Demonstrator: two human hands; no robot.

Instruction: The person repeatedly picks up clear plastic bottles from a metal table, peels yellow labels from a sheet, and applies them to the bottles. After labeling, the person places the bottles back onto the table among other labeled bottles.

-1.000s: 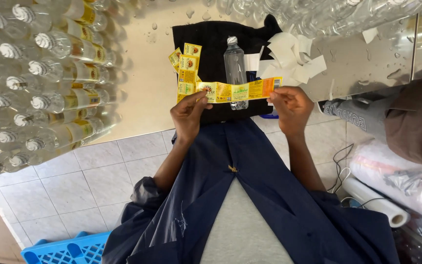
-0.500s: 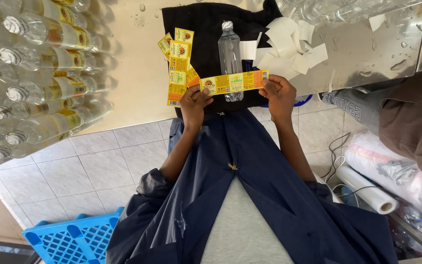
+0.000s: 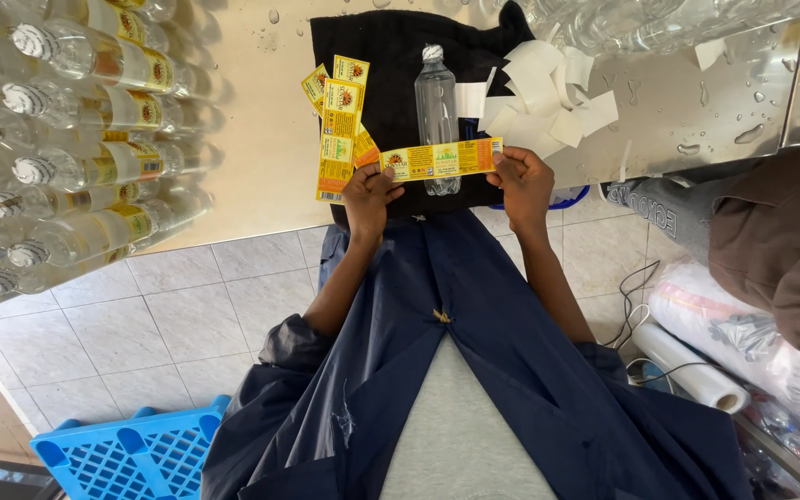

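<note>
We hold a long yellow paper label strip point(image 3: 442, 159) stretched flat between both hands, just in front of a clear plastic bottle with a white cap point(image 3: 437, 116) that lies on a black cloth point(image 3: 391, 65) spread over the wet steel desk point(image 3: 261, 120). Our left hand point(image 3: 369, 196) has its fingers closed on the strip's left end, and our right hand point(image 3: 522, 185) has its fingers pinched on the right end, so the strip crosses the lower part of the bottle. Just left of the strip, a small stack of loose yellow labels point(image 3: 338, 125) lies on the edge of the cloth, fanned out. Right of the bottle sits a heap of peeled white backing papers point(image 3: 548, 102). Rows of labelled clear bottles point(image 3: 76, 139) lie on the desk's left side. Below, on the tiled floor, stands a blue plastic crate point(image 3: 122, 454).
</note>
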